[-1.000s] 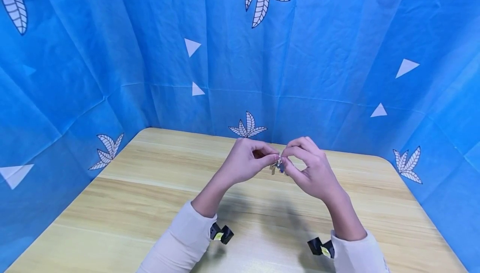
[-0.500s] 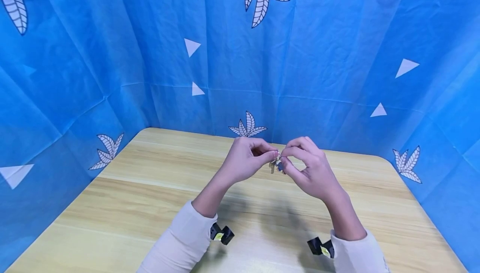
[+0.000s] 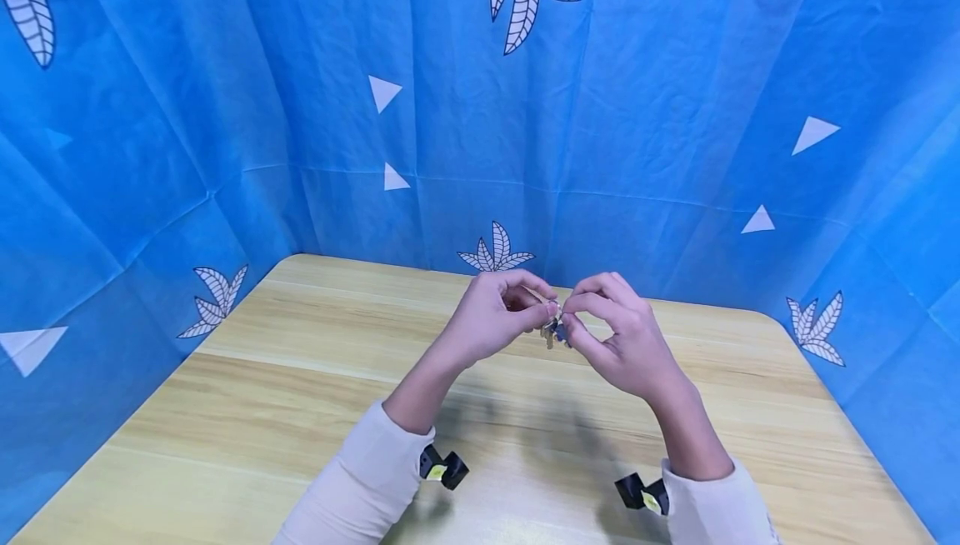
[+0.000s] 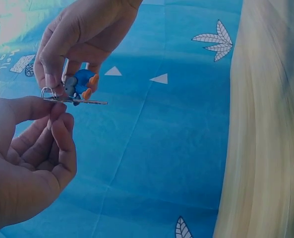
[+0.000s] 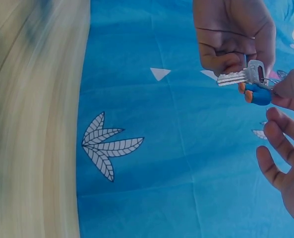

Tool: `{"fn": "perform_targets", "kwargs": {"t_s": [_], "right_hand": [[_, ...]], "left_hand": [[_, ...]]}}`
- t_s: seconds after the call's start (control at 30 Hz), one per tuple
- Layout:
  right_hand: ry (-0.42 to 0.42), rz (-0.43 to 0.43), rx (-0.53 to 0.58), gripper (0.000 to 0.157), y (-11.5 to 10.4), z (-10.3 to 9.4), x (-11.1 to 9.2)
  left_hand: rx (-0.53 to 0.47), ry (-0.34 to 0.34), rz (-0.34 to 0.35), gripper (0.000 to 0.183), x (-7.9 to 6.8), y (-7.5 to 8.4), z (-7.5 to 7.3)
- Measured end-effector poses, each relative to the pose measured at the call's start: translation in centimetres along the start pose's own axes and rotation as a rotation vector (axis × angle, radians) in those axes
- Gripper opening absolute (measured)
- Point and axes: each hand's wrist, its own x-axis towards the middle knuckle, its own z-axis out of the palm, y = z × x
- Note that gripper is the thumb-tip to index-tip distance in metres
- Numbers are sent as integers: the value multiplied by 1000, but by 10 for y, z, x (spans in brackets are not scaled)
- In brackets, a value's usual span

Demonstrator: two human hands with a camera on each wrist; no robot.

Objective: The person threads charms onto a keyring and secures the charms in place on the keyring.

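Note:
Both hands meet above the table, around a metal key (image 5: 240,77) and a small blue keychain figure (image 4: 83,83) with orange feet. My left hand (image 3: 486,322) pinches the key's head between thumb and index finger; its other fingers are loosely curled. From the other side, my right hand (image 3: 624,343) pinches the metal key ring (image 4: 48,92) with thumb and index finger. The key's toothed blade points away from the fingers in the right wrist view, and the figure hangs right beside it. Fingertips partly hide the ring.
Below the hands lies a light wood table (image 3: 247,420) with rounded far corners. A blue curtain (image 3: 637,112) with white leaves and triangles surrounds its back and sides. Black wrist mounts (image 3: 444,467) stick out from both pale sleeves.
The key and figure have shifted and turned slightly between the fingertips. My left thumb and index finger have moved a little, with a wider gap at the index finger. My right hand stays nearly still.

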Motion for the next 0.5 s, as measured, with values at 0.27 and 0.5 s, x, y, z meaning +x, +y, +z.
{"fn": "perform_targets", "kwargs": {"t_s": [0.27, 0.5], "right_hand": [[7, 12, 1, 11, 1, -1, 0], [14, 0, 12, 11, 2, 0, -1]], "left_hand": [[-33, -11, -11, 7, 0, 0, -1], [-80, -7, -53, 8, 1, -1, -1]]}}
